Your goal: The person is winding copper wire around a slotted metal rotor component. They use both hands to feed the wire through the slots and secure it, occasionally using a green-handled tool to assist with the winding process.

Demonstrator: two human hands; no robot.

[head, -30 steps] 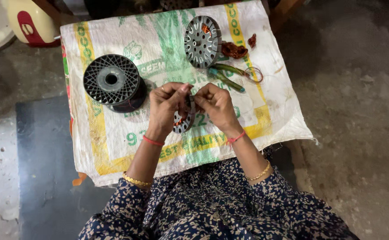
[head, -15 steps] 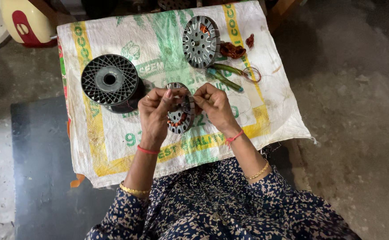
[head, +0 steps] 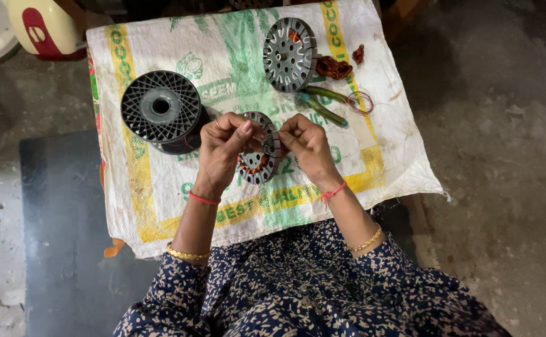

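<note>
So both my hands are on the small slotted metal core (head: 257, 153) now, holding it up just above the counter (head: 160, 206), which is covered with a white woven sack. My left hand (head: 223, 150) has its fingers closed round the core's 9 o'clock edge, and my right hand (head: 307, 146) is pinching at its 3 o'clock rim. A moment ago the core was mostly hidden between my hands; now it's turned more face-up, so I can see the copper winding sitting in the lower slots. I'd guess that means I'm partway round the slots.

The black wire spool (head: 160, 112) sits at 10 o'clock from my hands, and a second, bare core (head: 290, 54) lies at 12 o'clock, with green-handled pliers (head: 323, 103) just beside it.
</note>
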